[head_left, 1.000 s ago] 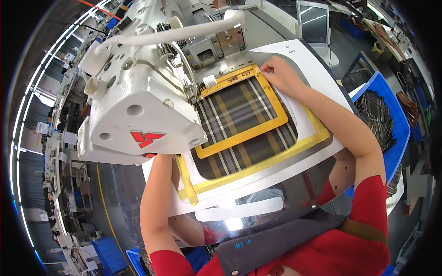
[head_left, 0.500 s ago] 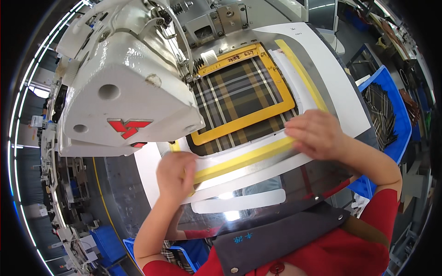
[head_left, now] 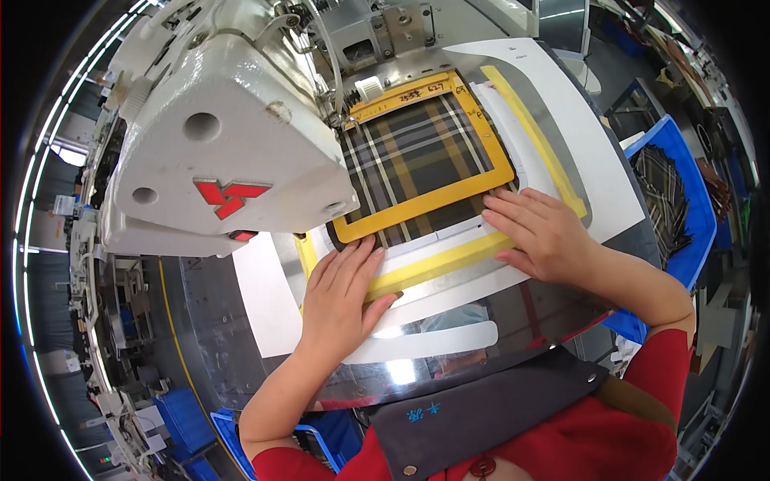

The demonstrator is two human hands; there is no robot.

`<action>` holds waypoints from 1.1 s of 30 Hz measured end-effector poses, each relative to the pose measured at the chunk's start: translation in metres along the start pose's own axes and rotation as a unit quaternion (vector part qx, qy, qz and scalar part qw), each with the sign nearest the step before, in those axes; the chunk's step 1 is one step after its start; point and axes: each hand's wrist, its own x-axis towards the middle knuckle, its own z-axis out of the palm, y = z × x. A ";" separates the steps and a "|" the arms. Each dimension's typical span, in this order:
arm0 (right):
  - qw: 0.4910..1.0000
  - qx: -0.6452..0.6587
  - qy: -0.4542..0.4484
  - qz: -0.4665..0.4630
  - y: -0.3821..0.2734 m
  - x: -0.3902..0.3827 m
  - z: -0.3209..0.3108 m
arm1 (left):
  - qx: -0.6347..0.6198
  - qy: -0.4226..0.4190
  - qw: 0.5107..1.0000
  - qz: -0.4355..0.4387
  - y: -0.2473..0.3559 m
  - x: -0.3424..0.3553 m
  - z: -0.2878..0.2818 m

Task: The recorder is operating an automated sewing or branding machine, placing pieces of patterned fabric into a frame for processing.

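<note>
A plaid cloth piece in dark grey, brown and white lies under a yellow rectangular frame, by the white sewing machine head. My left hand lies with its fingers stretched out, tips at the cloth's near left edge just below the frame. Flat on the near right corner, my right hand reaches its fingertips to the cloth edge beside the frame. Under both palms run a white border and a yellow strip. Neither hand grips anything. The machine head hides the area left of the frame.
A large white sheet lies beneath the metal plate on the shiny table. Near the table's front is a white rounded strip. A blue bin with dark plaid pieces stands at the right; another blue bin sits below the table's front.
Both hands have uncurled from the plate's border and now lie flatter, fingertips at the cloth's near edge. The frame, cloth and plate have shifted slightly; the machine head sits a little further right.
</note>
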 end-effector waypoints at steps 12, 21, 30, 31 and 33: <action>0.999 -0.042 0.033 -0.008 -0.003 0.002 -0.004 | 0.026 0.037 0.999 0.026 0.001 -0.003 -0.002; 0.999 -0.045 0.018 -0.005 -0.005 0.004 -0.006 | -0.005 0.050 0.999 0.019 0.002 -0.005 -0.001; 0.998 -0.034 0.047 -0.007 -0.007 0.001 0.004 | 0.016 0.043 0.998 0.038 -0.006 -0.004 0.001; 0.998 -0.050 0.045 0.017 -0.007 0.003 0.005 | 0.017 0.042 0.998 0.034 -0.006 -0.006 -0.001; 0.995 0.039 0.087 -0.025 -0.001 0.002 0.002 | 0.016 0.038 0.999 0.027 -0.007 -0.009 -0.002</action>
